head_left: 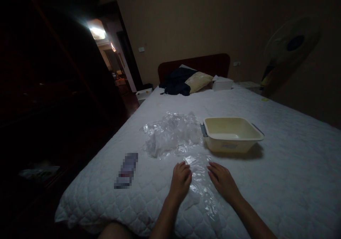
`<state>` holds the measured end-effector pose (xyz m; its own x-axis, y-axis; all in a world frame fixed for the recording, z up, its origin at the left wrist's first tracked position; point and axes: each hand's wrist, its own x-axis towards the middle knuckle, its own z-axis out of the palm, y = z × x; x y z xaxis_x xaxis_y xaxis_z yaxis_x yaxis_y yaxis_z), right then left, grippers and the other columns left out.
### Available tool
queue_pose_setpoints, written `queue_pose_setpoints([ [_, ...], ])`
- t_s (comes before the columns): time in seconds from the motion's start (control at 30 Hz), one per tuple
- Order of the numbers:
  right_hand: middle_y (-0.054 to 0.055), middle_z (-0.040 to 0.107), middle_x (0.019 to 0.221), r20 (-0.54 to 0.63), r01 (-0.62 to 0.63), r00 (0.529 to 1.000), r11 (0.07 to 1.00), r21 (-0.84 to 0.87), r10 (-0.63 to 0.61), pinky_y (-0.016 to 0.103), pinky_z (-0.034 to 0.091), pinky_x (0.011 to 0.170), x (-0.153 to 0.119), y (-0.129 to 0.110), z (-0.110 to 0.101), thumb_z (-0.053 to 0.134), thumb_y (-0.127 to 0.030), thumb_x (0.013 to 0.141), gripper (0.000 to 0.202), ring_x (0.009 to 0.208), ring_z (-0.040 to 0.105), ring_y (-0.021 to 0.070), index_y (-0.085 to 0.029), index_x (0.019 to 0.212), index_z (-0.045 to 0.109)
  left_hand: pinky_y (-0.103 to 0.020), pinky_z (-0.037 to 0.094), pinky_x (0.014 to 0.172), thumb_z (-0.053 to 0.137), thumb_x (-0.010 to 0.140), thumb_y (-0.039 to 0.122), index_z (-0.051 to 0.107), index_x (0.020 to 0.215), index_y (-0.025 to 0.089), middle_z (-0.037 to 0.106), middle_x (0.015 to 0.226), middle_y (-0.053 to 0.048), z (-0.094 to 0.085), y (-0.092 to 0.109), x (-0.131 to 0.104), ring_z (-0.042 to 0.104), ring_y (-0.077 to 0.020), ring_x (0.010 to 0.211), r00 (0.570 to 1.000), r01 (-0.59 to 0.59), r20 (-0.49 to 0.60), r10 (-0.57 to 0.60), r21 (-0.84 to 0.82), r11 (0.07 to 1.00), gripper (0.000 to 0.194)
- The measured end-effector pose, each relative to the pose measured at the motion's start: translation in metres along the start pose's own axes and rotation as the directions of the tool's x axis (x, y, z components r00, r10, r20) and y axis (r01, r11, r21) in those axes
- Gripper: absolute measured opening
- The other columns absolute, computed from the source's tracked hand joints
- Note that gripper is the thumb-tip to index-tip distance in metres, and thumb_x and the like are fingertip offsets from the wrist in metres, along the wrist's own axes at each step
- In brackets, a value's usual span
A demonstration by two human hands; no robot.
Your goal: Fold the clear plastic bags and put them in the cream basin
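Observation:
A clear plastic bag (pixel 199 178) lies spread and wrinkled on the bed between my two hands. At its left edge my left hand (pixel 181 178) is curled, fingers bent and thumb close to them, gripping the film. My right hand (pixel 223 182) rests at the opposite edge with its fingers stretched out towards the film and holding nothing. Beyond the hands sits a heap of crumpled clear plastic (pixel 173 132). To its right stands a cream plastic basin (pixel 229 145) with grey side handles and a label on its front.
A blurred-out flat object (pixel 126 171) lies left on the white quilted bedspread (pixel 151 196). Dark clothing (pixel 177 80), a beige pillow (pixel 199 80) and a white box (pixel 222 83) are by the headboard (pixel 218 63). A fan (pixel 293 43) stands right; a doorway opens left.

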<state>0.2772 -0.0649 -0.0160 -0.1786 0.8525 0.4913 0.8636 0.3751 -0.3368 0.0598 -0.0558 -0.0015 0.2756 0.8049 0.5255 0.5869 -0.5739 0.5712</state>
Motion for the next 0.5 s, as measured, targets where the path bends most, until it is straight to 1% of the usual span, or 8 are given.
queue_pose_setpoints([
  [0.07, 0.009, 0.06, 0.112, 0.004, -0.003, 1.0, 1.0, -0.003, 0.003, 0.042, 0.041, 0.09, 0.0, -0.001, -0.001, 0.043, -0.03, 0.084, 0.028, 0.105, 0.053, 0.0232, -0.018, 0.102, 0.062, -0.048, 0.03, 0.098, 0.051, 0.075, 0.015, 0.061, 0.09, 0.02, 0.062, 0.101, -0.007, 0.001, -0.001, -0.001, 0.047, -0.0223, 0.111, 0.996, 0.064, -0.059, -0.07, -0.09, 0.994, 0.018],
  [0.13, 0.009, 0.06, 0.112, 0.007, -0.01, 1.0, 1.0, 0.004, 0.01, 0.043, 0.041, 0.09, 0.0, -0.001, -0.002, 0.043, -0.03, 0.084, 0.028, 0.105, 0.053, 0.0234, -0.019, 0.101, 0.062, -0.044, 0.034, 0.096, 0.052, 0.074, 0.016, 0.06, 0.091, 0.019, 0.06, 0.106, -0.008, 0.001, -0.001, -0.003, 0.048, -0.0223, 0.11, 0.977, 0.161, -0.107, -0.187, -0.214, 0.963, 0.019],
  [0.2, 0.009, 0.06, 0.112, 0.009, -0.021, 1.0, 1.0, 0.023, 0.021, 0.043, 0.04, 0.09, 0.0, -0.002, -0.003, 0.043, -0.031, 0.084, 0.029, 0.105, 0.053, 0.0235, -0.019, 0.101, 0.062, -0.04, 0.039, 0.092, 0.051, 0.074, 0.017, 0.059, 0.089, 0.017, 0.059, 0.107, -0.009, -0.001, -0.002, -0.005, 0.051, -0.0215, 0.106, 0.937, 0.272, -0.114, -0.33, -0.357, 0.894, 0.018],
  [0.27, 0.009, 0.06, 0.113, 0.009, -0.043, 0.999, 0.997, 0.057, 0.042, 0.044, 0.039, 0.091, -0.001, -0.002, -0.003, 0.043, -0.032, 0.084, 0.029, 0.105, 0.052, 0.0235, -0.019, 0.101, 0.062, -0.036, 0.042, 0.087, 0.051, 0.073, 0.017, 0.058, 0.09, 0.016, 0.061, 0.101, -0.009, -0.006, -0.004, -0.01, 0.056, -0.02, 0.097, 0.889, 0.362, -0.089, -0.449, -0.465, 0.808, 0.019],
  [0.33, 0.009, 0.059, 0.113, 0.014, -0.075, 0.997, 0.991, 0.11, 0.074, 0.044, 0.039, 0.092, 0.0, 0.0, -0.003, 0.043, -0.034, 0.084, 0.03, 0.106, 0.052, 0.0235, -0.02, 0.101, 0.063, -0.034, 0.044, 0.084, 0.049, 0.072, 0.016, 0.057, 0.092, 0.016, 0.061, 0.095, -0.008, -0.014, -0.006, -0.017, 0.057, -0.0189, 0.092, 0.844, 0.413, -0.109, -0.525, -0.49, 0.768, 0.022],
  [0.43, 0.009, 0.059, 0.114, 0.038, -0.137, 0.991, 0.965, 0.224, 0.131, 0.046, 0.038, 0.093, 0.002, 0.003, -0.001, 0.045, -0.039, 0.082, 0.031, 0.106, 0.052, 0.0241, -0.022, 0.101, 0.063, -0.032, 0.044, 0.084, 0.044, 0.069, 0.009, 0.054, 0.098, 0.017, 0.058, 0.102, -0.007, -0.026, -0.008, -0.028, 0.055, -0.0184, 0.096, 0.787, 0.44, -0.243, -0.567, -0.423, 0.792, 0.032],
  [0.47, 0.009, 0.058, 0.115, 0.05, -0.161, 0.987, 0.948, 0.273, 0.153, 0.047, 0.038, 0.093, 0.003, 0.005, -0.001, 0.046, -0.041, 0.082, 0.032, 0.107, 0.052, 0.0243, -0.022, 0.101, 0.063, -0.032, 0.043, 0.084, 0.042, 0.068, 0.008, 0.053, 0.101, 0.018, 0.056, 0.105, -0.007, -0.03, -0.008, -0.03, 0.054, -0.0182, 0.097, 0.781, 0.44, -0.278, -0.56, -0.391, 0.808, 0.035],
  [0.5, 0.009, 0.057, 0.116, 0.06, -0.189, 0.982, 0.925, 0.33, 0.179, 0.047, 0.038, 0.093, 0.004, 0.006, -0.002, 0.047, -0.041, 0.081, 0.032, 0.108, 0.051, 0.0244, -0.022, 0.101, 0.062, -0.032, 0.043, 0.085, 0.041, 0.069, 0.008, 0.051, 0.102, 0.019, 0.055, 0.107, -0.007, -0.033, -0.007, -0.03, 0.053, -0.0181, 0.098, 0.785, 0.435, -0.298, -0.543, -0.36, 0.825, 0.037],
])
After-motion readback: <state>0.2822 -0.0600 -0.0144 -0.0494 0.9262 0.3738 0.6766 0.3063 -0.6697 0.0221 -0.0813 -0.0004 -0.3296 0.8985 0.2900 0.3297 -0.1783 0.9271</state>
